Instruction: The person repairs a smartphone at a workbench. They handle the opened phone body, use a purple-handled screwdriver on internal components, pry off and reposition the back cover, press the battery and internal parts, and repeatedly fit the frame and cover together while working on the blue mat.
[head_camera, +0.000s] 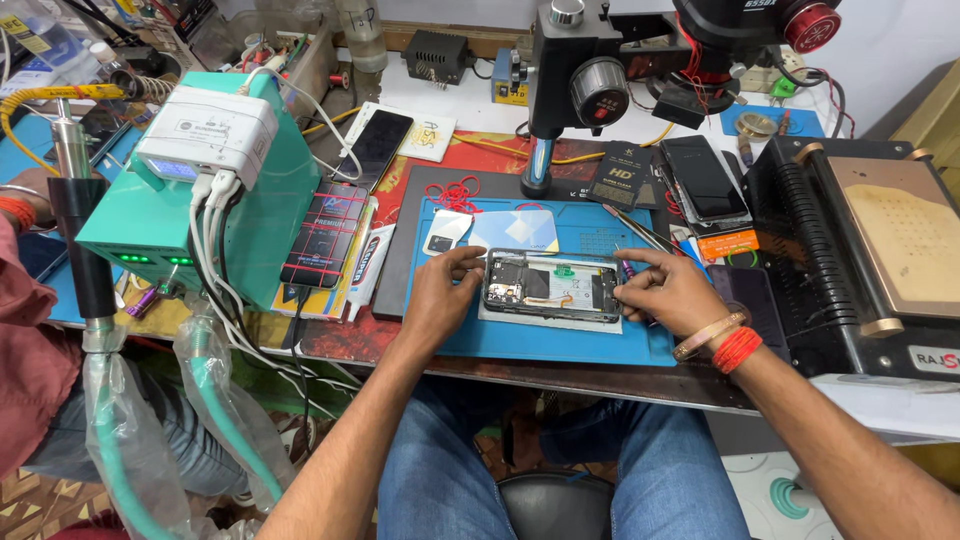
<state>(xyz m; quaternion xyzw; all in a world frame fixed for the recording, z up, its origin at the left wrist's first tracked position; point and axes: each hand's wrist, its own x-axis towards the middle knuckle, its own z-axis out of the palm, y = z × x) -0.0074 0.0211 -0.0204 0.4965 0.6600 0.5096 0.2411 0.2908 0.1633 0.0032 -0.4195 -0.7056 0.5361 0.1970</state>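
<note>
The left hand (440, 290) pinches the open phone (551, 286) (back off); the right hand (668, 290) pinches its other end, for careful inside work.

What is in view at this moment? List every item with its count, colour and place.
Opened black phone with exposed internals: 1, black, on the mat between both hands.
Blue rubber work mat: 1, blue, bench centre.
Black microscope: 1, black, above the mat.
Teal box-shaped station: 1, teal, left of the mat.
White multi-port charger: 1, white, on top of the station.
Dark phone with red-lined screen: 1, leaning against the station.
Black heating plate machine: 1, black, right edge.
Black phones: stack, right of the microscope.
Left hand: at the phone's left end.
Right hand: at its right end, red threads on the wrist.
</note>
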